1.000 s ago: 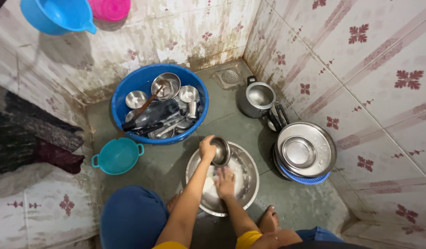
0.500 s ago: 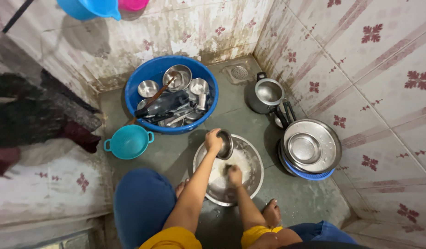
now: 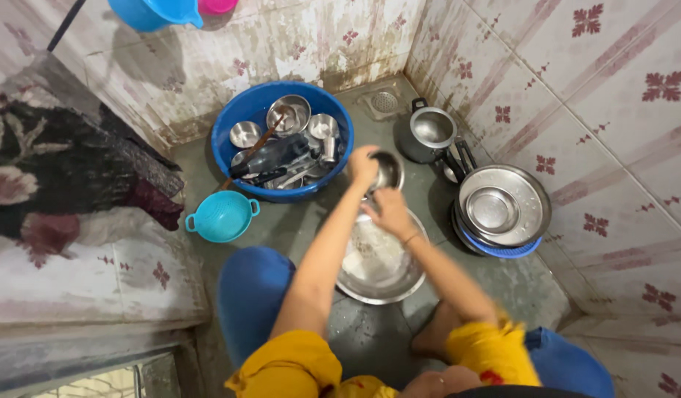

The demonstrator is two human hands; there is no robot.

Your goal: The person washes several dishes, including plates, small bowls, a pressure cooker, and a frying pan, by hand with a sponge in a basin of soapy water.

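Head view shows washing under way: many steel vessels wait in the blue tub (image 3: 233, 147) at upper centre, others stacked at right. At frame centre, left hand (image 3: 364, 166) curls its fingers around a small steel bowl (image 3: 387, 171); right hand (image 3: 390, 211), half-closed, rubs at its rim above the wide steel basin (image 3: 399, 284)

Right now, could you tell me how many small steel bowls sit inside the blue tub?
3: one at the tub's left, one at the back holding a spoon, one at the right. Utensils piled in the blue tub may hide more.
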